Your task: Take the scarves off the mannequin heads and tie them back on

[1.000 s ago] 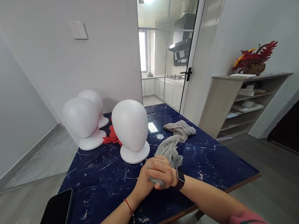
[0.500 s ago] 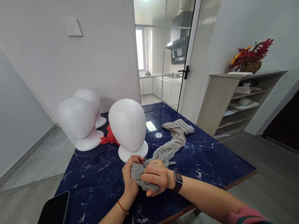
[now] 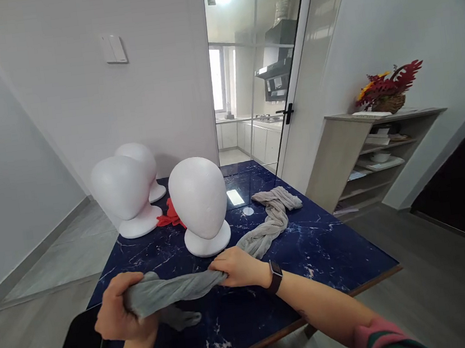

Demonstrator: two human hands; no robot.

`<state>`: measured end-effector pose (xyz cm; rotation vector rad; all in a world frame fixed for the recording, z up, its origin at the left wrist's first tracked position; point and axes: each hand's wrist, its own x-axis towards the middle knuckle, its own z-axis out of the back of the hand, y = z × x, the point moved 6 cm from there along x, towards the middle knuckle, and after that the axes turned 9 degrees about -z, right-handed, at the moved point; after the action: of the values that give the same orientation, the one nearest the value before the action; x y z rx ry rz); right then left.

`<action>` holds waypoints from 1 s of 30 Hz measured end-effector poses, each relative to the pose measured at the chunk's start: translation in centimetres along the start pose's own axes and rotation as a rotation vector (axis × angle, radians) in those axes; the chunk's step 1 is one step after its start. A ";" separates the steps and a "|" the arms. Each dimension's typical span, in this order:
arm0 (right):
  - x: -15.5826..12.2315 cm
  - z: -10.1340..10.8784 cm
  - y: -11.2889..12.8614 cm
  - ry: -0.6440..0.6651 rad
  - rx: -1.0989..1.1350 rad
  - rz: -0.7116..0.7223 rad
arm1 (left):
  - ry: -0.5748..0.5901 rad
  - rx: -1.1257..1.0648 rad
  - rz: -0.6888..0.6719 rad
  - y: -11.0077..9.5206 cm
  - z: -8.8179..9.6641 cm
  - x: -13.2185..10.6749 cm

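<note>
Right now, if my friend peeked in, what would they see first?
Probably the three white heads on the dark blue table, one in front and two farther left. Next, the grey cloth held between the left hand and right hand, then the red cloth peeking from behind the front head.

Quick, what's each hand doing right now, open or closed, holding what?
Left hand: closed, holding a bunched part of the gray scarf.
Right hand: closed, holding the same scarf farther along.
</note>
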<state>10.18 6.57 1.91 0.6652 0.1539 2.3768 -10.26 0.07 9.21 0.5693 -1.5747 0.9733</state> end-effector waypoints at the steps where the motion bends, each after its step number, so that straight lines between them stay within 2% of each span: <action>1: 0.0 0.1 -0.4 0.064 0.016 -0.034 | 0.011 0.047 -0.008 0.4 0.7 0.5; 4: -1.1 1.4 -2.5 0.223 0.062 -0.161 | 0.081 0.153 0.066 2.7 2.3 1.9; 6: -2.7 3.6 -4.6 0.241 0.049 -0.254 | 0.249 0.232 0.170 4.9 2.3 2.5; 7: -3.6 5.1 -5.9 0.214 0.026 -0.310 | 0.388 0.262 0.222 6.1 1.9 2.6; 9: -5.8 8.7 -8.5 0.092 -0.032 -0.444 | 0.699 0.250 0.303 8.1 0.6 2.0; 11: -8.0 12.9 -10.7 -0.123 -0.056 -0.569 | 0.983 0.083 0.381 8.8 -0.9 0.6; 13: -10.0 16.3 -11.9 -0.345 -0.014 -0.652 | 1.184 -0.174 0.485 8.4 -2.0 -0.9; 15: -11.3 17.7 -12.4 -0.422 0.064 -0.690 | 1.302 -0.388 0.602 7.6 -2.5 -2.0; 16: -11.6 17.5 -12.5 -0.385 0.096 -0.699 | 1.349 -0.439 0.640 7.4 -2.5 -2.4; 18: -12.1 15.6 -12.7 -0.181 0.135 -0.704 | 1.452 -0.422 0.638 7.4 -2.4 -2.9; 20: -12.8 12.8 -12.9 0.095 0.126 -0.716 | 1.568 -0.299 0.560 8.1 -2.1 -3.4; 22: -13.8 10.6 -13.3 0.278 0.062 -0.750 | 1.629 -0.153 0.469 8.8 -1.8 -3.6; 23: -14.1 10.0 -13.4 0.306 0.024 -0.760 | 1.624 -0.094 0.424 9.0 -1.8 -3.6; 25: -13.8 9.4 -12.8 0.248 -0.019 -0.734 | 1.559 -0.026 0.326 8.5 -2.0 -3.4; 28: -11.9 8.4 -9.9 0.158 0.037 -0.591 | 1.488 -0.073 0.212 5.9 -3.0 -4.0; 30: -10.5 6.9 -7.9 0.181 0.073 -0.523 | 1.519 -0.137 0.177 3.9 -3.8 -5.3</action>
<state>24.92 5.72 1.27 0.3803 0.4380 1.9261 -9.95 4.60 3.05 -0.4194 -0.2899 0.9860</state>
